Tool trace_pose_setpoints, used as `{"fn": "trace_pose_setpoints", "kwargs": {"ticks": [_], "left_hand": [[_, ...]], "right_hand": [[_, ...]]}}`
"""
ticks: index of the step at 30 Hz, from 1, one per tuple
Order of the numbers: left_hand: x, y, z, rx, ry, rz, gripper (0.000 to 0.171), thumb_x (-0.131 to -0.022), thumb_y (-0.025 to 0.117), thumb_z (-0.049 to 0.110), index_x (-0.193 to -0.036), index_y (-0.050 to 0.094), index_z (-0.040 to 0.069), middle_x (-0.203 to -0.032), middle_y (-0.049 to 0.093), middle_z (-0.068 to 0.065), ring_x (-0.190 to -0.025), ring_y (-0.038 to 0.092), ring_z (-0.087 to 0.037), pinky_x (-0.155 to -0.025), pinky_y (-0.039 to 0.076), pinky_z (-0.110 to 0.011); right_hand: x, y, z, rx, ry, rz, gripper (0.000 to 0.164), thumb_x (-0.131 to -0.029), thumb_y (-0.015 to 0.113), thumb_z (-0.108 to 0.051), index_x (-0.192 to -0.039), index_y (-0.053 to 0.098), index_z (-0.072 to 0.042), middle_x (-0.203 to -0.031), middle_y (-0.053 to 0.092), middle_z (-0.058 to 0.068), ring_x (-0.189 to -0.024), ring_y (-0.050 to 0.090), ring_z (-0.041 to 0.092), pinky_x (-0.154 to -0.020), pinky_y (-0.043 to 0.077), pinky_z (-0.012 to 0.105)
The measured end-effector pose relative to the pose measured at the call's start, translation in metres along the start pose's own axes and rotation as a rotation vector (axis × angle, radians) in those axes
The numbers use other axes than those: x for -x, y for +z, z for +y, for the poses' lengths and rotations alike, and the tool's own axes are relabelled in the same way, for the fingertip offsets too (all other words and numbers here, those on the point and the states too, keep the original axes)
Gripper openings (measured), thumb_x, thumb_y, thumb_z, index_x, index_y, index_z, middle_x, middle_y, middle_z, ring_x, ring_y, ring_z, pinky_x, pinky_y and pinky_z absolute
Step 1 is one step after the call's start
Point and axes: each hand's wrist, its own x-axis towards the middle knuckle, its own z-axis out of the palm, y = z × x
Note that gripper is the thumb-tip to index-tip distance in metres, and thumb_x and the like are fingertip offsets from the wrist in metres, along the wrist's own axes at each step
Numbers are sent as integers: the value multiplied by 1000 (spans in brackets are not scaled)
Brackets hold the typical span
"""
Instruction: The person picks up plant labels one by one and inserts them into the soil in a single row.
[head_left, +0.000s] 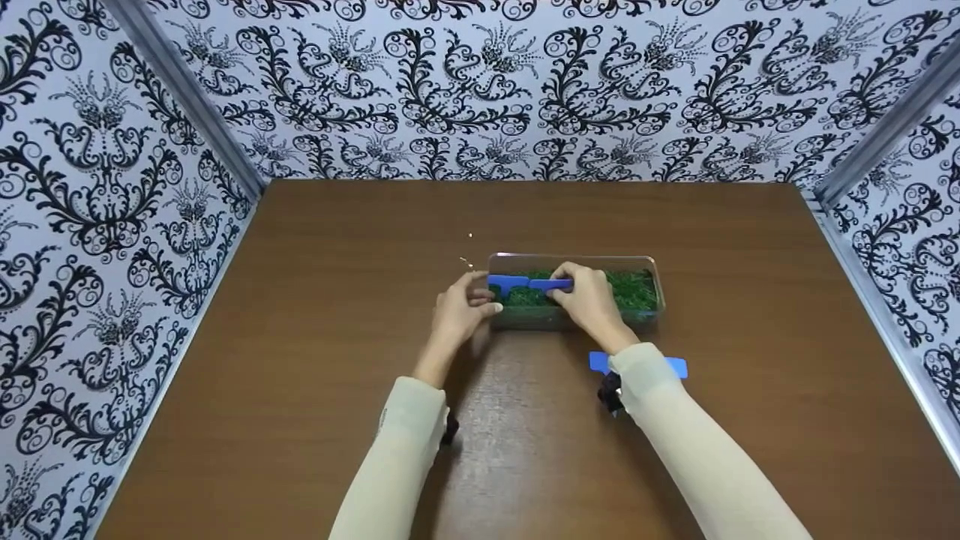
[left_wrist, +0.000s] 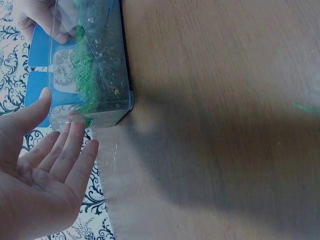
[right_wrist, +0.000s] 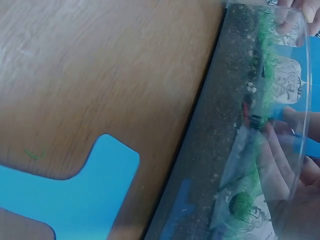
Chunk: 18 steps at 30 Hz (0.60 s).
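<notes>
A clear plastic box [head_left: 529, 321] holds dark soil and green artificial-looking grass [head_left: 634, 289]. Two blue T-shaped plant labels stand in it side by side, toward its left half. My right hand [head_left: 589, 296] reaches over the front wall and pinches the right-hand label [head_left: 550, 285] between thumb and fingers. At the box's left end is my left hand [head_left: 461, 306], its fingers [left_wrist: 75, 140] loosely extended and fingertips right at the end wall. Its thumb lies close to the left-hand label [head_left: 508, 282]. The lower stems are partly hidden by grass.
Another blue T-shaped label [right_wrist: 95, 195] lies on the wooden table [head_left: 337, 315] in front of the box, partly under my right forearm in the head view. Small green and pale scraps dot the tabletop. Patterned walls [head_left: 465, 90] enclose the back and sides.
</notes>
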Motion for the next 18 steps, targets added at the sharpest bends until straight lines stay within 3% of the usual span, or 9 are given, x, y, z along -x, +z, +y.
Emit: {"fn": "trace_pose_setpoints", "kwargs": {"ticks": [10,18], "left_hand": [[-1,0,0,-1,4,4,58,-85,79,9,-138,57,11,-114,75,-13,-108,72,-24,-93,58,-34],[-1,0,0,12,-11,7,57,-85,79,9,-138,58,12,-114,75,-14,-109,72,-25,-94,57,-34]], "right_hand": [[2,-8,2,-17,-3,11,11,-92,72,-14,-101,72,-8,-102,76,13,-80,71,26,-74,58,42],[2,-6,3,-9,-5,39,11,-93,71,-15,-100,71,-7,-97,76,14,-67,62,20,-64,50,33]]}}
